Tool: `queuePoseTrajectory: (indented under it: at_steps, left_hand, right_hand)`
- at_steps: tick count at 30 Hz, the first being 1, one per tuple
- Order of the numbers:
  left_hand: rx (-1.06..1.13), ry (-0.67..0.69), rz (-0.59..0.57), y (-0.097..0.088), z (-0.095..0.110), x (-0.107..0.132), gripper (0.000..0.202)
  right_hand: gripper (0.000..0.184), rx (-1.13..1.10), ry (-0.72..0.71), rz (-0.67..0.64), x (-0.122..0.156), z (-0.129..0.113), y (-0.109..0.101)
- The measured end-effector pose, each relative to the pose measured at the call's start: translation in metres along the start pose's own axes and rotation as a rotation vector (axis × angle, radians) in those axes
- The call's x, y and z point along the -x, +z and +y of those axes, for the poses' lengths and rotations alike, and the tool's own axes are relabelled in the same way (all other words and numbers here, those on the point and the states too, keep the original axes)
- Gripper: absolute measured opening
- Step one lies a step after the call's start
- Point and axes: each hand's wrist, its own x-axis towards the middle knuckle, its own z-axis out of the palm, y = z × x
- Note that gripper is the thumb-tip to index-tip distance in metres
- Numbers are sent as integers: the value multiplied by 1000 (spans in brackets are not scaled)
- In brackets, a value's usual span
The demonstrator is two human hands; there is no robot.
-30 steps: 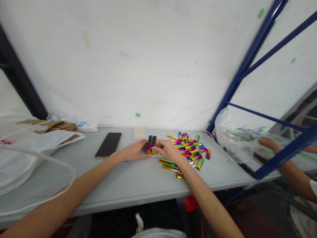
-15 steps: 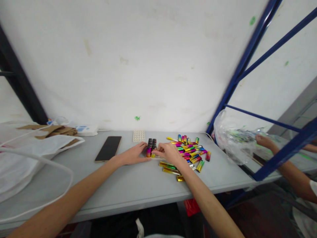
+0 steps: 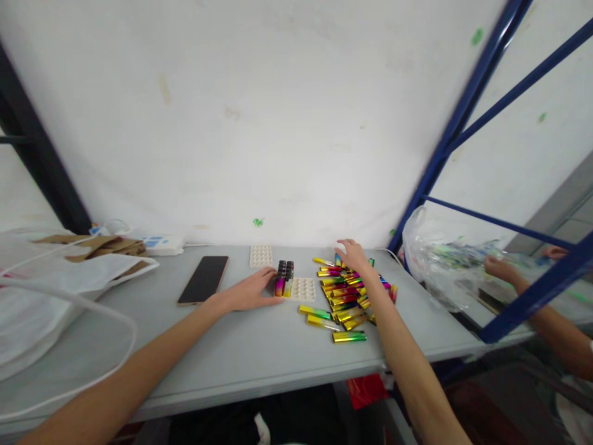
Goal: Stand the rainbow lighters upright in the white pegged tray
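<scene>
the grey, flat-topped table [image 3: 222,346] runs along a white wall [image 3: 296,123] with faint stains and a small green scribble [image 3: 258,222] low down. a dark metal post [image 3: 39,148] stands at the left and a blue metal frame [image 3: 438,164] slants up at the right.

near the middle of the table, shiny multicoloured tubes with black tops [image 3: 280,287] stand upright, close together, at the left end of a white tray with round recesses [image 3: 304,289]. the left hand [image 3: 254,290] is at their left side, thumb and fingers apart; whether it presses on them cannot be told. a loose heap of shiny gold, pink and green tubes [image 3: 343,298] lies to the right of the tray. the right hand [image 3: 354,255] is over the heap's far side, its thumb and forefinger apart.

a second white tray with round bumps [image 3: 261,256] lies near the wall, and a black-screened phone [image 3: 204,280] lies to the left of it. at the left end are a white plastic bag [image 3: 46,315], brown cardboard pieces [image 3: 99,246] and a white box with blue marks [image 3: 164,245]. a clear plastic bag [image 3: 419,244] sits by the blue frame, beyond which another person's hand [image 3: 499,269] shows. something red [image 3: 367,390] shows below the table's front edge.
</scene>
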Motion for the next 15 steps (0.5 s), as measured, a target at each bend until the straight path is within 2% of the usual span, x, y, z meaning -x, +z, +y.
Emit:
queuePoseTrajectory:
  at_steps: [2, 5, 11, 15]
  left_hand:
    - [-11, -3, -14, 0, 1, 0, 69]
    - [-27, 4, -24, 0, 1, -1, 68]
    - [-18, 4, -21, 0, -1, -1, 69]
    - [-6, 8, -4, 1, -3, -1, 68]
  right_hand:
    - [33, 16, 0, -87, 2, 3, 16]
    - [32, 7, -2, -139, 5, 3, 30]
    - [28, -1, -9, -148, 1, 6, 32]
    - [40, -12, -15, -124, 1, 8, 34]
